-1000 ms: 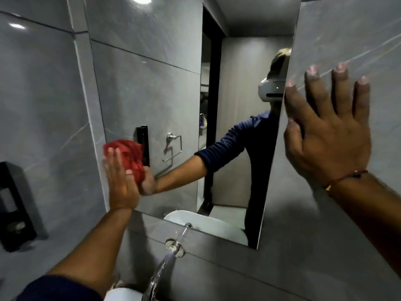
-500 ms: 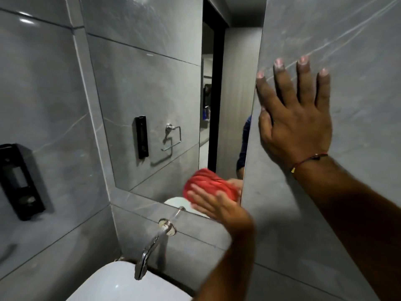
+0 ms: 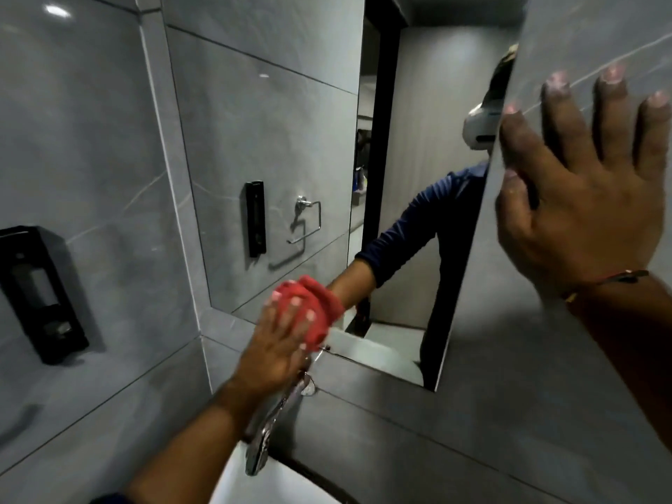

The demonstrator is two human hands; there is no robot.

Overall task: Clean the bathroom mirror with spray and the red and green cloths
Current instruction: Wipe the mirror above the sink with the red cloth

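Note:
The bathroom mirror (image 3: pixel 283 147) fills the middle of the wall and reflects tiles, a doorway and my own arm. My left hand (image 3: pixel 276 343) presses the bunched red cloth (image 3: pixel 320 307) flat against the mirror's lower edge, just above the tap. My right hand (image 3: pixel 578 198) lies flat with fingers spread on the grey tiled wall to the right of the mirror, holding nothing. No spray bottle or green cloth is in view.
A chrome tap (image 3: pixel 276 420) juts from the wall below the mirror over a white basin (image 3: pixel 236 481). A black soap dispenser (image 3: pixel 40 292) hangs on the left wall. The mirror's right edge (image 3: pixel 472 267) runs beside my right hand.
My left hand slid the red cloth from the mirror's left side to its bottom right, then back left along the lower edge. My right hand stayed flat on the wall.

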